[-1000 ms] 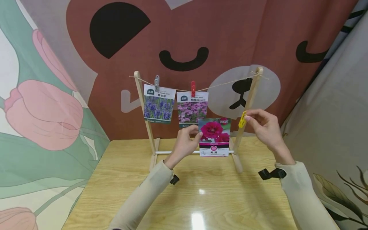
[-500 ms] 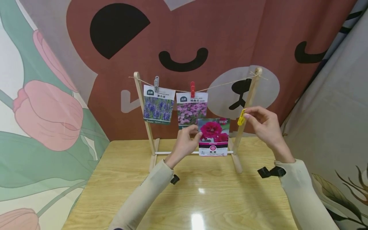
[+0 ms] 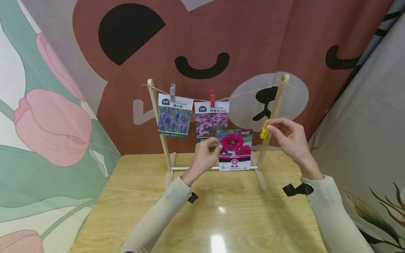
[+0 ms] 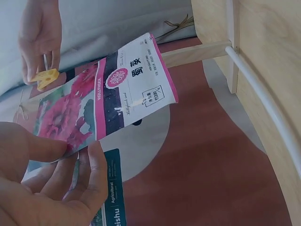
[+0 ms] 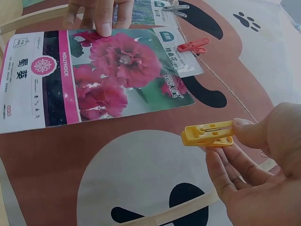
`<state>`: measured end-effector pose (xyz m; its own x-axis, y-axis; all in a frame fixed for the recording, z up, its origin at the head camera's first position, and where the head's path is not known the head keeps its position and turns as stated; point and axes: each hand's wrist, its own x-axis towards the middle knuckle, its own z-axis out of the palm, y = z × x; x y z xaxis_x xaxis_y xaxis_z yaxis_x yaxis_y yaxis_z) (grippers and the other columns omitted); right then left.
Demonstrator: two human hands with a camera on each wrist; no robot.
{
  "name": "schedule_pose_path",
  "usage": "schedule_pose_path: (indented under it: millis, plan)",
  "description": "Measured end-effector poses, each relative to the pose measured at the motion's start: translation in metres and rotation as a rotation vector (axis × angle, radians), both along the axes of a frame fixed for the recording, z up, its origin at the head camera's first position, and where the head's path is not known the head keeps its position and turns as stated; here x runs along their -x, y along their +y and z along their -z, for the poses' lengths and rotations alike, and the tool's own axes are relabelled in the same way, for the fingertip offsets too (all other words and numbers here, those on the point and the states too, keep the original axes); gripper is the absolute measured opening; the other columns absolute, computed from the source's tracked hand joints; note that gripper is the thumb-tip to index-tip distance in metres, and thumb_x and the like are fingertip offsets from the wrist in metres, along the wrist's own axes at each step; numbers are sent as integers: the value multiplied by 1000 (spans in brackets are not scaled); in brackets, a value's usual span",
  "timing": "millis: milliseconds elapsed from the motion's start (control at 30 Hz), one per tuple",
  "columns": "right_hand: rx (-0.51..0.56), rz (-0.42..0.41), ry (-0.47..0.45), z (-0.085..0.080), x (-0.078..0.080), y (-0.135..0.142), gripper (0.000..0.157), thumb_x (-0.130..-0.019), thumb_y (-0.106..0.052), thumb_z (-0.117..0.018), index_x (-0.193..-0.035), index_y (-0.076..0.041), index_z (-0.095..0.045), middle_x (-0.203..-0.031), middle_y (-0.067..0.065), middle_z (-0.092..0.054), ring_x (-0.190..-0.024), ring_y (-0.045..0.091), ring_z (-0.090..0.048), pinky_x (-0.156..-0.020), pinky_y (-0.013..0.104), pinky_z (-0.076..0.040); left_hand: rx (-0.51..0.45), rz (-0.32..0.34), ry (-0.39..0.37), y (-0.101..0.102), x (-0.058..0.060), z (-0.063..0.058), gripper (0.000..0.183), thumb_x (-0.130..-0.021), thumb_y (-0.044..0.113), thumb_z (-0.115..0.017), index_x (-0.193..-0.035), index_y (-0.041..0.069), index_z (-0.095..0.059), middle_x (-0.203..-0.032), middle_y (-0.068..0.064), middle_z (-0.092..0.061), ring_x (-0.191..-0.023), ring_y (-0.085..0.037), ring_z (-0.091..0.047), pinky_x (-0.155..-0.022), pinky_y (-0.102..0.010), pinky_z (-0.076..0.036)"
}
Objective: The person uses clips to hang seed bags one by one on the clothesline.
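My left hand (image 3: 206,156) pinches the left edge of a seed packet (image 3: 235,150) with a magenta hollyhock on it, upright in front of the wooden rack. In the right wrist view that packet (image 5: 94,77) shows its whole face. Between thumb and fingers of my right hand (image 3: 291,142) is a yellow clothespin (image 3: 264,129), held near the rack's right post and apart from the packet. Behind, a twine line (image 3: 248,93) carries a lavender-picture packet (image 3: 174,116) under a grey clothespin (image 3: 172,92) and a pink-flower packet (image 3: 210,121) under a red clothespin (image 3: 212,98).
The rack's posts (image 3: 274,109) stand on wooden feet, joined low down by a white rod (image 3: 181,168). It sits toward the back of a wood-grain table (image 3: 234,218). A printed brown curtain (image 3: 202,35) hangs close behind it.
The yellow clothespin in my right hand has shifted slightly left toward the hollyhock packet. The packet in my left hand has risen a touch; the hanging packets stay put.
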<state>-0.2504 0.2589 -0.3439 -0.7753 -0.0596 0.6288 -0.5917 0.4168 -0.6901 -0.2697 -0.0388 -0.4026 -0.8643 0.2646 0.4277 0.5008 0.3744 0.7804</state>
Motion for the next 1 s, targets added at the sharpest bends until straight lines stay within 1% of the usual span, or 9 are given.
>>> schedule_pose_path:
  millis: [200,367,533,633,767,833,900,1000]
  plan:
    - [6,0,10,-5,1,-2,16,-104,-2,-66,-118,4,-74,-113,8,-74,-97,7,-70,-86,10,-55,6,-1,24,1,2,-2,23,-105,11,-67,-125,-1,-72,-111,-16,-81,-100,-28,-79,-93,-44,-63]
    - [-18,24,21,-11,2,-3,17,-104,-1,-67,-118,5,-74,-113,7,-74,-96,10,-70,-85,10,-55,9,-10,25,3,4,-4,24,-105,10,-68,-125,-2,-72,-112,-17,-81,-102,-29,-78,-94,-46,-63]
    - [-32,47,15,-15,2,-3,16,-104,-4,-68,-116,1,-76,-113,9,-75,-95,9,-69,-85,10,-54,6,-6,14,5,5,-7,23,-105,11,-68,-124,0,-73,-111,-16,-81,-101,-27,-78,-93,-44,-63]
    - [-32,54,7,-19,2,-3,15,-104,-6,-69,-115,-2,-77,-110,4,-75,-92,8,-69,-83,11,-54,6,-3,16,7,6,-9,22,-105,11,-68,-123,0,-73,-111,-15,-81,-100,-27,-78,-93,-43,-63]
    - [-31,45,2,-22,3,-4,16,-103,-6,-70,-117,-3,-77,-107,-4,-75,-90,5,-69,-83,11,-55,12,-12,27,9,8,-9,22,-104,11,-68,-123,0,-73,-110,-15,-81,-98,-26,-78,-92,-43,-63]
    - [-27,40,2,-25,4,-5,16,-103,-6,-70,-117,-3,-77,-105,-5,-75,-90,6,-70,-83,12,-55,10,-14,31,9,9,-10,22,-104,10,-69,-123,-1,-73,-109,-15,-81,-96,-26,-78,-92,-43,-63]
    - [-33,43,8,-28,4,-5,17,-103,-5,-70,-118,-3,-77,-105,-4,-76,-90,6,-70,-82,11,-55,9,-15,29,9,10,-11,24,-104,10,-68,-124,-1,-73,-109,-15,-81,-96,-26,-79,-92,-44,-63]
    - [-45,57,12,-31,4,-7,17,-103,-5,-70,-118,-3,-77,-106,3,-77,-89,7,-70,-81,11,-54,6,-17,23,8,11,-12,26,-104,10,-69,-126,-2,-72,-110,-16,-81,-97,-27,-78,-93,-45,-63]
